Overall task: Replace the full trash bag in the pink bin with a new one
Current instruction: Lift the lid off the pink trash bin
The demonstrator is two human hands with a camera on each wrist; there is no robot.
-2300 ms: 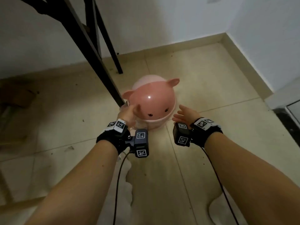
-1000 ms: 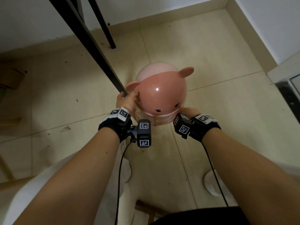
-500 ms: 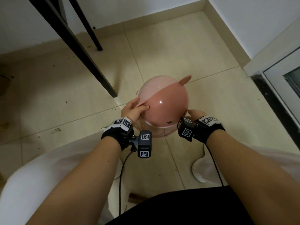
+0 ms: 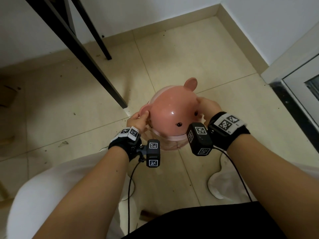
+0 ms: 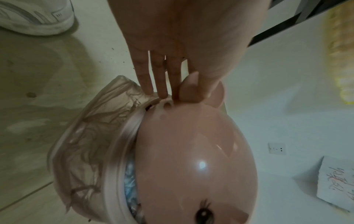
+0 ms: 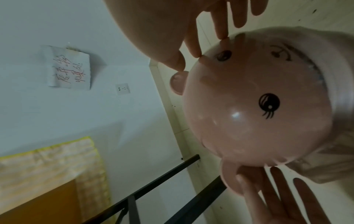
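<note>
A pink bin (image 4: 170, 144) stands on the tiled floor, topped by a glossy pink dome lid (image 4: 172, 114) with round ears and a painted face. My left hand (image 4: 138, 120) pinches the lid at its left ear (image 5: 191, 91). On the other side, my right hand (image 4: 207, 106) grips the lid, fingertips (image 6: 195, 54) beside one painted eye. A translucent trash bag (image 5: 91, 136) is folded over the bin's rim. In the left wrist view, a gap between lid (image 5: 191, 151) and rim shows bluish trash (image 5: 130, 174) inside.
Black metal table legs (image 4: 96, 66) slant down to the floor just left of the bin. My white shoes (image 4: 217, 183) flank it in front. The wall corner lies beyond it, a door frame (image 4: 293, 66) at right and cardboard (image 4: 6, 95) at far left.
My right hand has climbed from low beside the bin onto the lid's right side. The left hand has shifted to the left ear. The lid has turned, its face now towards my right hand.
</note>
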